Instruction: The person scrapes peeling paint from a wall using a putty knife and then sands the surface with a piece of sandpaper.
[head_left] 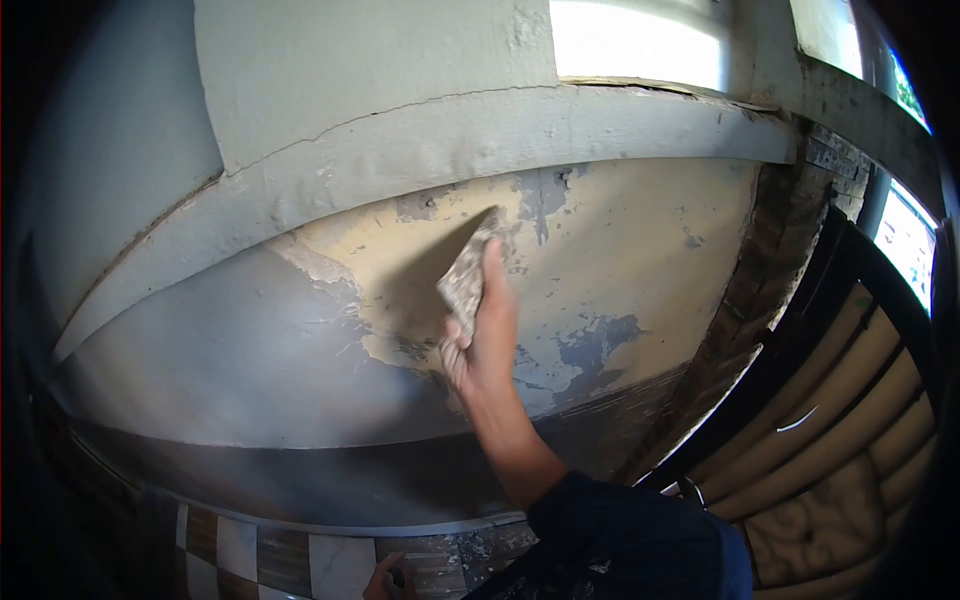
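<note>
My right hand [485, 335] is raised to the wall and closed around a putty knife [468, 278]. The knife's wide blade is smeared with pale speckles, and its tip points up at the wall, where it casts a dark shadow. Fingers hide the handle. Behind the blade is a patch of cream wall [620, 260] with grey paint flaked off around it. Low at the bottom edge, my left hand [385, 580] shows only in part, its fingers curled by something dark that I cannot make out.
A grey painted ledge [450, 135] curves across above the patch. Grey paint [240, 350] covers the wall to the left. At right stand a worn dark post [745, 280] and a brown slatted panel [840, 430]. Checkered tiles [235, 545] lie below.
</note>
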